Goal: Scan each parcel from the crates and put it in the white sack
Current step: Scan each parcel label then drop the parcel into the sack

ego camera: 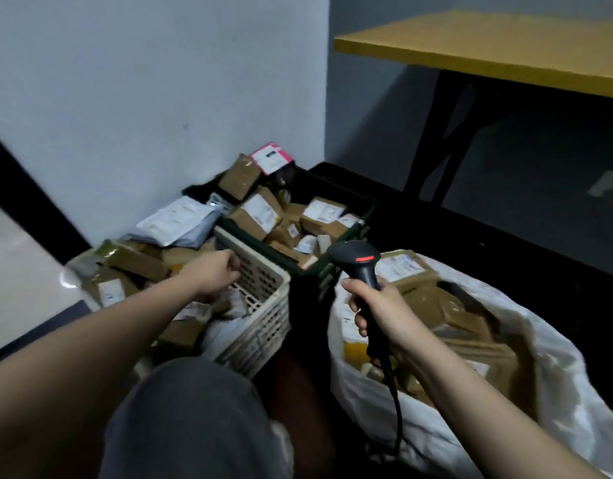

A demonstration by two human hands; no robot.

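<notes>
A white plastic crate [263, 305] in front of my knee holds brown parcels and grey mailers. Behind it, a dark green crate [365, 210] is piled with brown boxes bearing white labels. My left hand [217, 273] reaches over the white crate's far rim with its fingers curled downward; the fingertips are hidden, so I cannot make out whether they hold anything. My right hand [377, 316] grips the handle of a black barcode scanner [362, 262], which has a red strip on its head and points toward the crates. The white sack [436, 426] stands open at the right, full of brown parcels [405, 271].
More brown parcels and grey mailers [177, 221] are heaped on the floor left of the crates, against the pale wall. A yellow-topped table [505, 46] on black legs stands at the back right. My knee [187, 420] fills the bottom centre. The scanner's cable hangs down in front of the sack.
</notes>
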